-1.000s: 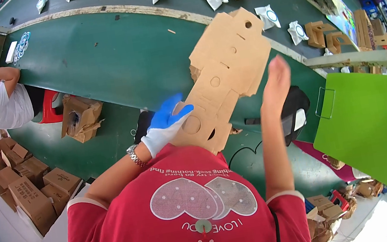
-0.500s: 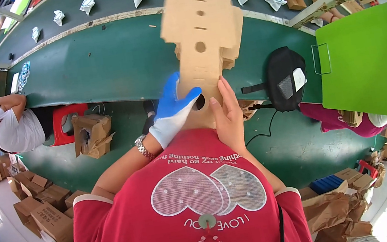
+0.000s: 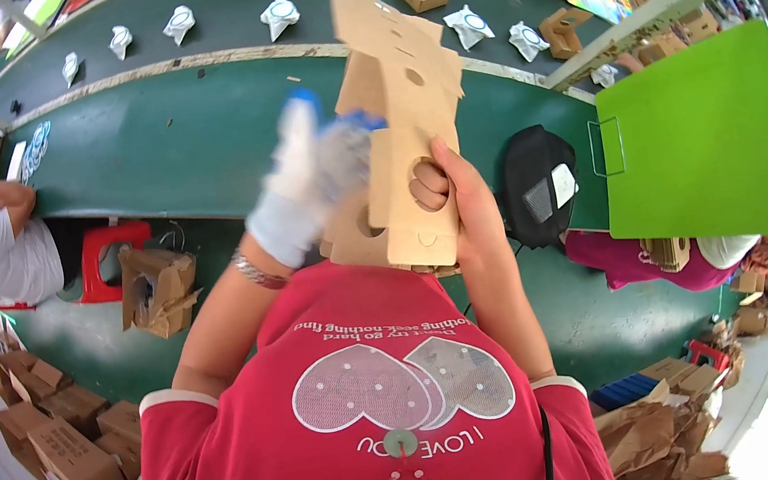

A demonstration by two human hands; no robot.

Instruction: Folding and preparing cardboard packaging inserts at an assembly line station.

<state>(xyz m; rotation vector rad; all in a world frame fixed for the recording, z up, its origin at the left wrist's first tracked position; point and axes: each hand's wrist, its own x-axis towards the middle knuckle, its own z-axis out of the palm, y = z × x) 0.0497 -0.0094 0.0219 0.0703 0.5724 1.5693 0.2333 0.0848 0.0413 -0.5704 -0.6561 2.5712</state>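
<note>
flat brown die-cut cardboard blank with round holes (image 3: 406, 126) stood upright at frame centre, bare right hand (image 3: 458, 198) gripped its lower edge, white-and-blue gloved left hand (image 3: 314, 176) blurred against its left side, grip unclear

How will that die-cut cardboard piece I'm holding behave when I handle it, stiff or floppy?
The cardboard piece probably stays fairly stiff: it stands upright above the right hand without drooping. It likely bends readily along its creases, since the flaps sit at angles. It seems light, held up by a thumb through one round hole while the gloved left hand works on it.
</note>
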